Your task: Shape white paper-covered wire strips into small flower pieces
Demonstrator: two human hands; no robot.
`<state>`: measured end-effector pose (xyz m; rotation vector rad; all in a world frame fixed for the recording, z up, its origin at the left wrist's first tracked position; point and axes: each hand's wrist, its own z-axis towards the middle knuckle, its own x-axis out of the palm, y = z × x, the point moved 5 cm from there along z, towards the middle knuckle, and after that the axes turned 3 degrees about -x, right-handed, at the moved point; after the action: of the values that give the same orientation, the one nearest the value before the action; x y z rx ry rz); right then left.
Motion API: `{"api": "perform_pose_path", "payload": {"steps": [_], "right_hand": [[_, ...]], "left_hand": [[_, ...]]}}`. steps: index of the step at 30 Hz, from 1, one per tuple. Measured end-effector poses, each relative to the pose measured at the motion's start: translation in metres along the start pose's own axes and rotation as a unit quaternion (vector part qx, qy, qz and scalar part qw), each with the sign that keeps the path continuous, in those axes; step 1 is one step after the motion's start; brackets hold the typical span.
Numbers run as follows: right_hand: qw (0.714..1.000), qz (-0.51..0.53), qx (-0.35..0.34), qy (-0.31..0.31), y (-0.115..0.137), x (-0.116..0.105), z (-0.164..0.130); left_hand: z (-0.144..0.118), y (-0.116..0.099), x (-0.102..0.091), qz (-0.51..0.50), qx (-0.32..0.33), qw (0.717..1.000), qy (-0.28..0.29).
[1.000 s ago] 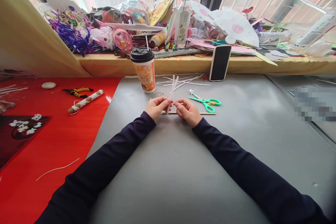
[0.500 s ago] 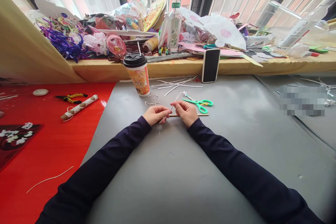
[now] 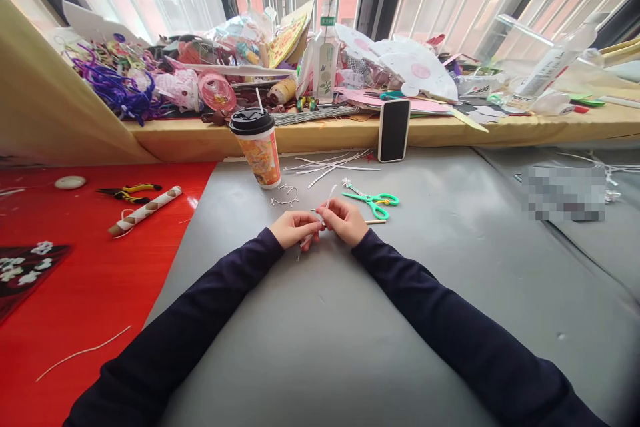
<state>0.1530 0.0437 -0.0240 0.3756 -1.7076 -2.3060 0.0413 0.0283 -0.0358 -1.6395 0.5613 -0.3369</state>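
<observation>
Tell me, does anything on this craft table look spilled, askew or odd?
Nothing is spilled; the lidded cup stands upright. The window ledge is heaped with craft clutter, and loose white strips lie scattered on the grey mat. Both hands, left and right, pinch one white strip between them.

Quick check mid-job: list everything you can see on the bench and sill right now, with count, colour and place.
white strip: one, white, pinched between both hands
wooden stick: one, tan, on the grey mat right of the hands
scissors: one pair, green, beyond the right hand
loose strips: several, white, near the phone
cup: one, orange with black lid and straw, left of the strips
phone: one, black, leaning on the sill
pliers: one, yellow and black, on the red cloth
roll: one, white and brown, beside the pliers
craft clutter: many, mixed colours, on the sill
left hand: one, holding the strip
right hand: one, holding the strip
</observation>
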Motion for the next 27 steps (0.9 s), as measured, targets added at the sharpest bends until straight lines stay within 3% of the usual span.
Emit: {"api": "perform_pose_path", "payload": {"steps": [3,19,23,27], "right_hand": [[0.999,-0.009,-0.001,0.031,-0.002,0.004,-0.002],[0.999,-0.040,0.006,0.036,-0.006,0.005,0.001],[1.000,-0.002,0.013,0.009,-0.004,0.003,0.002],[0.998,0.004,0.022,-0.060,-0.005,-0.007,0.002]], "left_hand": [[0.000,0.001,0.000,0.006,-0.005,1.000,0.006],[0.001,0.001,0.000,0.013,0.000,1.000,0.012],[0.000,-0.001,0.000,0.008,0.002,1.000,0.006],[0.001,0.001,0.000,-0.004,-0.008,1.000,0.008]]}}
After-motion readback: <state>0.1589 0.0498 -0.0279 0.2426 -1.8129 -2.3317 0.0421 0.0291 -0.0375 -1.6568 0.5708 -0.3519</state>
